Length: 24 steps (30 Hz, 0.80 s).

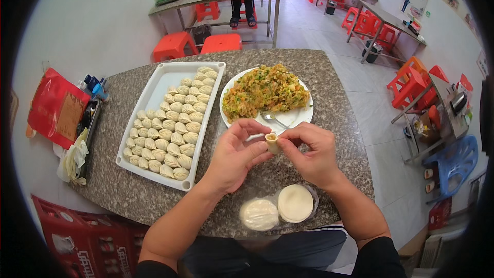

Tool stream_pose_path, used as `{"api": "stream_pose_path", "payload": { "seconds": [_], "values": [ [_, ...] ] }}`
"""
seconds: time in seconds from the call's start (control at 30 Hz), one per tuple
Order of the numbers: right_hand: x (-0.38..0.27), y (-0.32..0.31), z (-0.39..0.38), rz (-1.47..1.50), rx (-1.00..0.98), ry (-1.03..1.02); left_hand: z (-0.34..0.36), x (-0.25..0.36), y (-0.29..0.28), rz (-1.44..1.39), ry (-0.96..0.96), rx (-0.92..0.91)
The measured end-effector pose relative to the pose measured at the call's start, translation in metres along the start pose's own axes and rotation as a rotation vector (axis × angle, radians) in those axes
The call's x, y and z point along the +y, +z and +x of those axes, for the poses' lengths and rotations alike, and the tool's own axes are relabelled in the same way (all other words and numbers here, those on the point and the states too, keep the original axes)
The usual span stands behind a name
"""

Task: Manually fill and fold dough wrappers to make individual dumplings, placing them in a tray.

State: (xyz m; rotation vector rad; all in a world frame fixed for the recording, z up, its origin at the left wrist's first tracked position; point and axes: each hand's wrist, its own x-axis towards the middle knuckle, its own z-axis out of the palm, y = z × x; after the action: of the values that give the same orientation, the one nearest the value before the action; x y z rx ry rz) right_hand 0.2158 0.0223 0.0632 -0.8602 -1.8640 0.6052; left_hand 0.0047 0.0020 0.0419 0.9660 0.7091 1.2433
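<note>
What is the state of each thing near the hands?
Held dumpling: top open, pinched by left hand and right hand
Tray dumplings: pleated shut, in rows
Tray: partly filled
Filling: heaped, uncovered
Plate: partly bare
Metal utensil: resting on plate
Right wrapper stack: uncovered on top
Left wrapper stack: seemingly plastic-covered

Bright view, black-cornered fisheye distortion

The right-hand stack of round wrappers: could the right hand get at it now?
Probably yes: the wrapper stack looks uncovered and close by, with nothing between, though the right hand is busy pinching a dumpling with the left hand.
</note>
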Motion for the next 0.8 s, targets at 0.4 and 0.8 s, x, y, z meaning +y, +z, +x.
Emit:
{"api": "stream_pose_path", "payload": {
  "seconds": [0.4,0.8],
  "values": [
    [0.005,0.001,-0.004,0.25,-0.057,0.29,0.001,-0.006,-0.004,-0.165,-0.179,-0.061],
    [-0.001,0.003,-0.002,0.238,-0.027,0.254,-0.002,-0.008,0.001,0.155,-0.012,0.035]
  ]
}}
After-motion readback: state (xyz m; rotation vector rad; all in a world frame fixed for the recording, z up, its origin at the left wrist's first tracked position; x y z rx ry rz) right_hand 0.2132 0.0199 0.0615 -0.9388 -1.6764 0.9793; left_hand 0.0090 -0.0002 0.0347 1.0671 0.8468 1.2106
